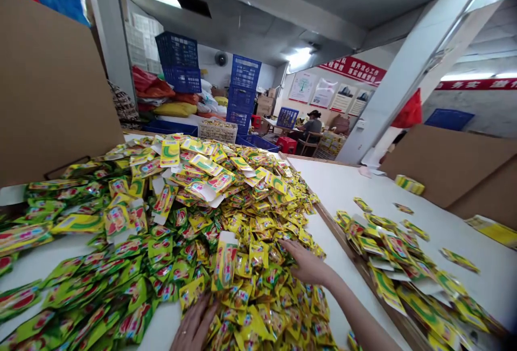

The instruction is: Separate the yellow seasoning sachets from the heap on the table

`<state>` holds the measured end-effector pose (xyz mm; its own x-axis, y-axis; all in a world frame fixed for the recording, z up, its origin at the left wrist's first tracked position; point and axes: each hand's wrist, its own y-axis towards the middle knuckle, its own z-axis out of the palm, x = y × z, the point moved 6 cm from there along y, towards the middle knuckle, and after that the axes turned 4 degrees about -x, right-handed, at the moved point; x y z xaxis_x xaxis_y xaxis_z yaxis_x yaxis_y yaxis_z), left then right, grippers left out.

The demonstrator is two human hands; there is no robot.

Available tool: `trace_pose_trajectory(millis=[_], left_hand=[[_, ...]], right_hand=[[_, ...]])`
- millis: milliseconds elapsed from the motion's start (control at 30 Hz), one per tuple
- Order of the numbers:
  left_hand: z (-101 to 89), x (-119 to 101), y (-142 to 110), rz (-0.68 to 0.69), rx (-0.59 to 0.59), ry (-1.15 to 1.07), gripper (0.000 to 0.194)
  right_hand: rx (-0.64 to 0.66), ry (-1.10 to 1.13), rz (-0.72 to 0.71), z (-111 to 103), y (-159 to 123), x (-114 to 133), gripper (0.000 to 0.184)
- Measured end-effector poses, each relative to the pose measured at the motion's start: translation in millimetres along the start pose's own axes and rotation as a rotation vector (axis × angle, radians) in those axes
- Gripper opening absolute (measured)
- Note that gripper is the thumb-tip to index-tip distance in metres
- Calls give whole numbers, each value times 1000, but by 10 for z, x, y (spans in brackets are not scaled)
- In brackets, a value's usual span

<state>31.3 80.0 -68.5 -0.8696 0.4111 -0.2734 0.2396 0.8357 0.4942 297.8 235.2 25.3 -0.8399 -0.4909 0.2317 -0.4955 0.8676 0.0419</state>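
Note:
My left hand (196, 323) lies at the bottom middle, a ring on one finger, its outstretched fingers resting against small yellow packets (252, 327). My right hand (306, 264) reaches in from the right with fingers extended over the yellow packets; its fingertips partly sink among them. Between the two hands an open yellow carton (225, 262) with a white flap lies on the packets. Green packets (97, 292) with red pictures spread over the left side. Behind, flat yellow cartons (205, 165) are heaped on top of the pile.
A wooden strip (343, 246) divides the white table; more yellow cartons (404, 254) lie right of it. Brown cardboard (52, 87) stands at the left, another cardboard piece (456, 162) at the right. Blue crates (242, 92) are stacked behind. A person (312, 125) sits at a far table.

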Motion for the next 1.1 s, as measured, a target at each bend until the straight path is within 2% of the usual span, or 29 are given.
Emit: trace_pose_trajectory(millis=[67,167,233,300,433,533,600,733,900,1033,1100], left_hand=[[-59,-33,-10,5,-37,1,66],[-144,-26,-39,-83,-77,-32,54],[-242,-16,-35,-160,-94,-66,45],[-360,-60,20,-171,-75,-108,37],[-511,-342,254,-53,36,-191,32],[-446,-637,443,0,135,-226,44],[-368,-777,549,-31,171,-246,45],[-357,-820,703,-114,132,-426,23],[-576,-571,803,-336,57,-893,30],[-804,-553,857,-328,100,-1134,22],[-853,-494,860,-385,68,-1216,18]], right_hand=[[-52,41,70,93,-70,-94,63],[-153,129,154,126,-173,-208,48],[-207,203,193,129,-247,-235,43],[-258,280,216,135,-296,-220,41],[-389,427,266,133,-267,-131,32],[-475,567,312,71,-229,-29,24],[-500,687,325,5,-265,79,30],[-493,921,338,-90,-501,382,37],[-472,1076,361,-38,-734,851,29],[-286,1116,274,-30,-678,1243,19],[-172,1126,216,-37,-624,1409,16]])
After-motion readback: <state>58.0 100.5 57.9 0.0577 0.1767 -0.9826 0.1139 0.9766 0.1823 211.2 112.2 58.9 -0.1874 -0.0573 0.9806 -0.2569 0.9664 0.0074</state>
